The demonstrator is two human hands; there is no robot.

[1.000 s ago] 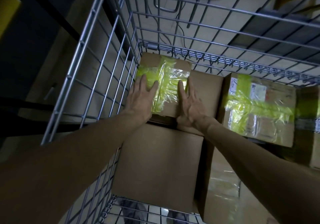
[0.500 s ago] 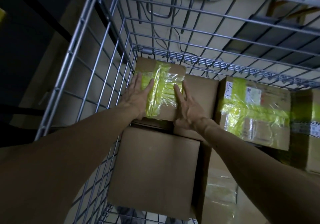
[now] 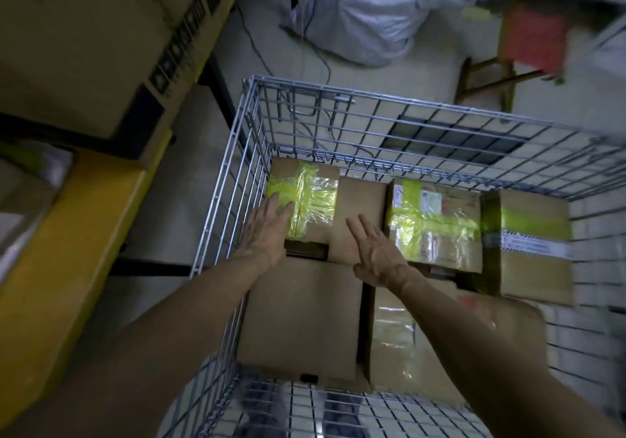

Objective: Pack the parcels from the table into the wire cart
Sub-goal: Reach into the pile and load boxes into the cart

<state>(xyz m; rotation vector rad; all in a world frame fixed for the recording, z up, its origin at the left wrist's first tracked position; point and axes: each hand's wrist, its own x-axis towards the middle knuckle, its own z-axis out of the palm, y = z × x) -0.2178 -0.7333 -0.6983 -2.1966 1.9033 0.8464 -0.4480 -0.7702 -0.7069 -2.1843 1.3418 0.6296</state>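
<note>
Print first: the white label point(image 3: 432, 200) on the labelled parcel point(image 3: 437, 234), the printed strip point(image 3: 528, 246) across the right-hand parcel point(image 3: 531, 268) and the black lettering on the big carton point(image 3: 101, 48) outside are all too blurred for me to read. The yellow-taped parcel point(image 3: 305, 200) sits in the far left corner of the wire cart point(image 3: 372, 94), tight to both walls, its long axis seemingly running away from me. My left hand point(image 3: 267, 231) lies on its near edge, fingers straight and together. My right hand point(image 3: 376, 251) hangs over the plain parcel point(image 3: 362, 207) beside it, fingers spread. Open room remains above the parcels, up to the rim.
</note>
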